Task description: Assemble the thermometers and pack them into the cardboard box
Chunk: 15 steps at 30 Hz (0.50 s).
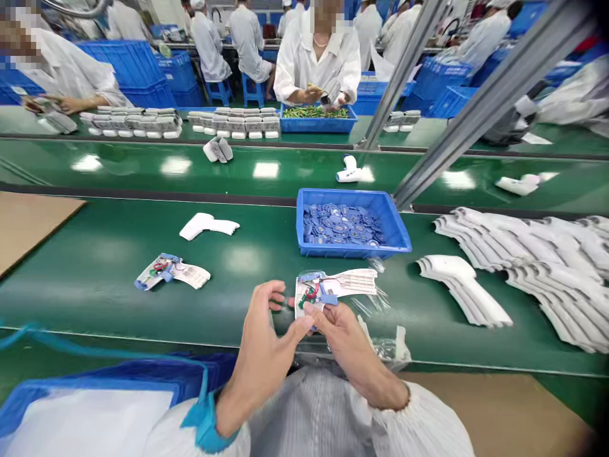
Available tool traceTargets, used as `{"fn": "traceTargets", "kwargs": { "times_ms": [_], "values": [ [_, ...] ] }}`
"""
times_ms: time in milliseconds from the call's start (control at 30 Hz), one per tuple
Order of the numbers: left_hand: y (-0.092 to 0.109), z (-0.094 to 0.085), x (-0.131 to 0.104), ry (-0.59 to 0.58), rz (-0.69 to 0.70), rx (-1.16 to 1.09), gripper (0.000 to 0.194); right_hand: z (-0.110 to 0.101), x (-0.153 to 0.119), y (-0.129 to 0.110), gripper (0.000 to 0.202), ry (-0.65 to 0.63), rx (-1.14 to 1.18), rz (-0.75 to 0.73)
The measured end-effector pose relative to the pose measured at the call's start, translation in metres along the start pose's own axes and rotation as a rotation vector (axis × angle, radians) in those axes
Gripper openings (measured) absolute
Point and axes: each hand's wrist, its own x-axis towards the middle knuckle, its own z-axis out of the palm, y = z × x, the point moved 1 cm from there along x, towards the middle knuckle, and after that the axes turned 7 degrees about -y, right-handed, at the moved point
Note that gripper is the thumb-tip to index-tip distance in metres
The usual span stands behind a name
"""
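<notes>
Fingers (308,311) of both hands are pinching the near end of an open thermometer half-shell w/ circuit board and wires (328,289). Left hand (264,346) is closing thumb and forefinger on the shell's lower left edge; other fingers are curling loose above it. Right hand (345,346) is gripping the lower middle of the shell, thumb tip pressing near a small blue part by the red wires. Shell is lying mostly flat, its far end resting on the green surface (95,266), just in front of the person, handle part pointing right.

Clear plastic bags (387,346) are lying just right of the right hand, at the surface edge. Blue tray of small blue parts (349,225) is sitting just beyond the shell, apart from it. A 2nd open shell w/ board (171,271) is lying well left of the hands; a closed white thermometer housing (208,225) is lying beyond that. Rows of empty white half-shells (523,266) are overlapping at right, nearest stack (464,289) near the tray.

Conveyor belt (285,170) is running behind the tray, carrying a white-and-blue thermometer (349,171) and other white units. Across it, a co-worker in a white coat (318,60) is handling something over a blue tray of green parts (314,115); rows of white units (233,122) are standing alongside. Blue crate (118,387) is sitting at lower left, below the surface.
</notes>
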Motion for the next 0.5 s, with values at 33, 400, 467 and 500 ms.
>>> {"fn": "traceTargets", "kwargs": {
  "times_ms": [33,400,467,500],
  "values": [
    [0.001,0.009,0.004,-0.084,-0.017,-0.068,0.061,0.000,-0.001,0.006,0.050,0.001,0.044,-0.050],
    [0.017,0.027,0.026,-0.361,0.101,0.007,0.017,-0.062,-0.065,-0.037,0.031,0.368,-0.854,-0.238],
    [0.021,0.029,0.023,-0.381,0.164,0.071,0.014,-0.063,-0.059,-0.046,0.020,0.407,-0.918,-0.355],
    [0.022,0.031,0.022,-0.397,0.189,0.101,0.013,-0.062,-0.053,-0.049,0.016,0.375,-0.950,-0.373]
  ]
}}
